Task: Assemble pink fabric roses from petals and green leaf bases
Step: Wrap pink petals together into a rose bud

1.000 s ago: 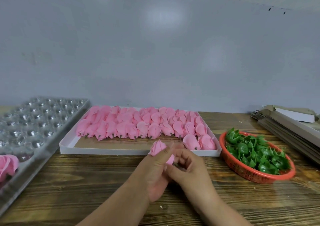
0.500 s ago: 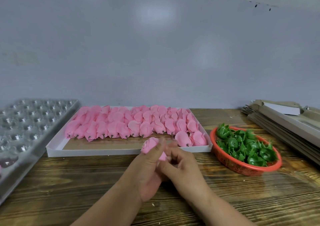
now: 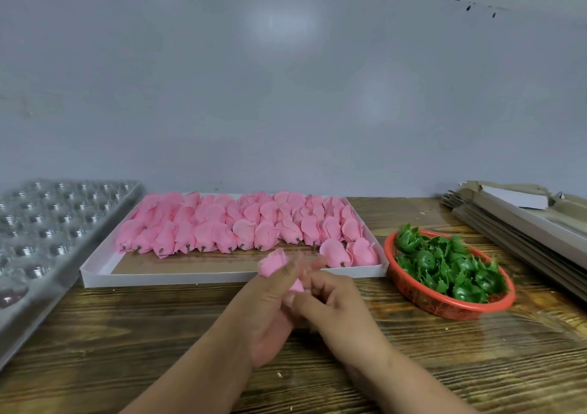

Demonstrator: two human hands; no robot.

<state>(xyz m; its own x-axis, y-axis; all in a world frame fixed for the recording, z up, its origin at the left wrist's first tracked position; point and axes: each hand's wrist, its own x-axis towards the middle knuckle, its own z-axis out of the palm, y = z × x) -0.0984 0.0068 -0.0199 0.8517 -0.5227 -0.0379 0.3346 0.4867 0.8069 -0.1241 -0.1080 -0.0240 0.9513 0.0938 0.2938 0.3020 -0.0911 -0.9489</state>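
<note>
Frame centre, above wooden counter (image 3: 95, 334): left hand (image 3: 270, 312) grips pink fabric rose bud (image 3: 273, 262), right hand (image 3: 333, 302) pinches its base. We'd hold bud steady before fetching leaf base from red plastic basket (image 3: 422, 299), right.

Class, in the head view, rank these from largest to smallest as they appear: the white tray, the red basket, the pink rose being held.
1. white tray, by far the widest.
2. red basket.
3. pink rose, smallest even though nearer the camera; the left hand and right hand partly hide it.
</note>
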